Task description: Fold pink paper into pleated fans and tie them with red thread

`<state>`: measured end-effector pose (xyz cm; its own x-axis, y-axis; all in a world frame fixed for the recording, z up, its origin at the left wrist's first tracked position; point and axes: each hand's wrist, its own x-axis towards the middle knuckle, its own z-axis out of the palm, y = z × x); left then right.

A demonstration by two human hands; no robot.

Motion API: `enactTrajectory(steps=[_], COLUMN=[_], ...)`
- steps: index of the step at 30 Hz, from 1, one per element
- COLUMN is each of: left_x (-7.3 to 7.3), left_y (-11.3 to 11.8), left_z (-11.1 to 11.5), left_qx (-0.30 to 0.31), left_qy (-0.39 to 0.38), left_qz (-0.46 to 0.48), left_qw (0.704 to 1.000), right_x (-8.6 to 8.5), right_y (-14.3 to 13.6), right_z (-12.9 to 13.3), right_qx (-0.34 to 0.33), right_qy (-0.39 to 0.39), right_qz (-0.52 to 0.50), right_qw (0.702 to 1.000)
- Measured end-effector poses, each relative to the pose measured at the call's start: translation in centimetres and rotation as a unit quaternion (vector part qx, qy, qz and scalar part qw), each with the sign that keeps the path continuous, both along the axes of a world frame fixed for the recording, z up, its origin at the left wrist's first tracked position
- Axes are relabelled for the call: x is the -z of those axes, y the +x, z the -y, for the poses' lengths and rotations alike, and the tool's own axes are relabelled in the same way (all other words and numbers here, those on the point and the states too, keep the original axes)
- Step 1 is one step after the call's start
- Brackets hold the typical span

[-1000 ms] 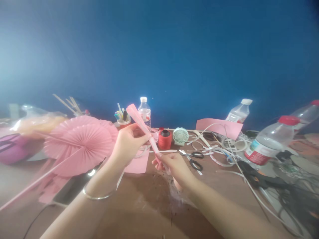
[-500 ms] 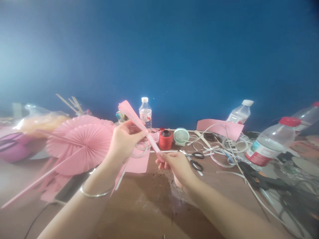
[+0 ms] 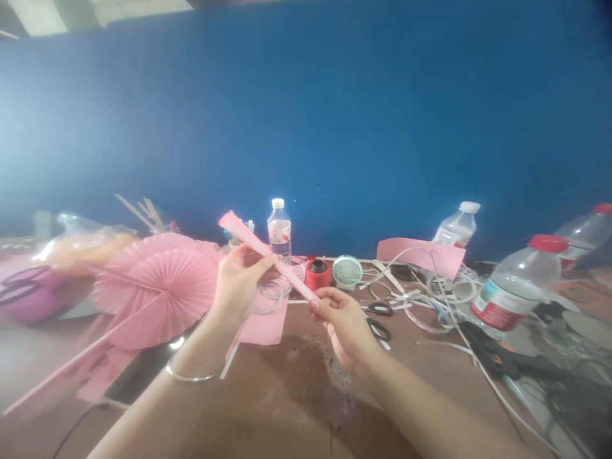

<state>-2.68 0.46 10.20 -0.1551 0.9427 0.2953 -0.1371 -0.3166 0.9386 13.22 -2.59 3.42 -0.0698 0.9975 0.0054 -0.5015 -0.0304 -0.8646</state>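
Observation:
A narrow strip of folded pink paper point(image 3: 291, 275) slants down to the right between my hands, its upper left end fanning wider. My left hand point(image 3: 241, 274) grips it near the middle, thumb on top. At the lower right end my right hand point(image 3: 342, 319) pinches it between thumb and fingers. Left of my left hand lies a round pleated pink paper fan point(image 3: 167, 287) with a long pink stick. A flat pink sheet point(image 3: 262, 322) rests on the table under and behind the strip. Scissors with black handles point(image 3: 380, 329) lie beyond my right hand.
A red-lidded bottle point(image 3: 519, 284) stands at right, near tangled white cords and strips. A water bottle point(image 3: 280, 233), red container point(image 3: 317, 274) and small green fan point(image 3: 347, 272) stand at the back. A curved pink sheet point(image 3: 421, 255) leans by the blue wall point(image 3: 306, 115).
The view has tilted up slightly, so the scene sits lower. The pink strip has turned to a flatter slant; both hands keep their hold on it.

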Motion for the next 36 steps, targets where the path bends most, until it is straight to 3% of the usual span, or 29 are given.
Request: enactTrajectory(steps=[6,9,12,14,17,22,27,36], left_x=[0.9,1.2,1.6,2.2,3.4,4.7,4.6,4.1], left_y=[-0.6,-0.8,-0.4,0.4,2.0,3.5,3.6,3.7], left_z=[-0.8,-1.0,-0.7,-0.3,0.5,1.3,1.5,2.0], left_qx=[-0.005,0.011,0.08,0.142,0.211,0.223,0.224,0.265], left_qy=[-0.046,-0.061,-0.095,-0.119,-0.146,-0.13,-0.074,-0.067], left_qz=[-0.011,-0.031,-0.086,-0.144,-0.204,-0.284,-0.361,-0.394], left_qw=[0.999,0.998,0.989,0.972,0.945,0.923,0.902,0.878], right_x=[0.6,-0.1,-1.5,-2.4,-2.9,-2.1,-1.6,-1.9], right_y=[0.1,0.4,1.5,2.3,3.2,3.2,3.1,3.5], right_z=[-0.3,-0.2,-0.3,-0.6,-1.0,-1.4,-1.5,-1.8], right_qx=[0.01,-0.079,-0.157,-0.11,-0.052,-0.095,-0.038,-0.003], right_qy=[-0.007,-0.004,0.062,0.109,0.116,0.089,0.067,0.042], right_qz=[0.06,0.154,0.29,0.321,0.299,0.246,0.217,0.157], right_qw=[0.998,0.985,0.942,0.934,0.946,0.961,0.973,0.987])
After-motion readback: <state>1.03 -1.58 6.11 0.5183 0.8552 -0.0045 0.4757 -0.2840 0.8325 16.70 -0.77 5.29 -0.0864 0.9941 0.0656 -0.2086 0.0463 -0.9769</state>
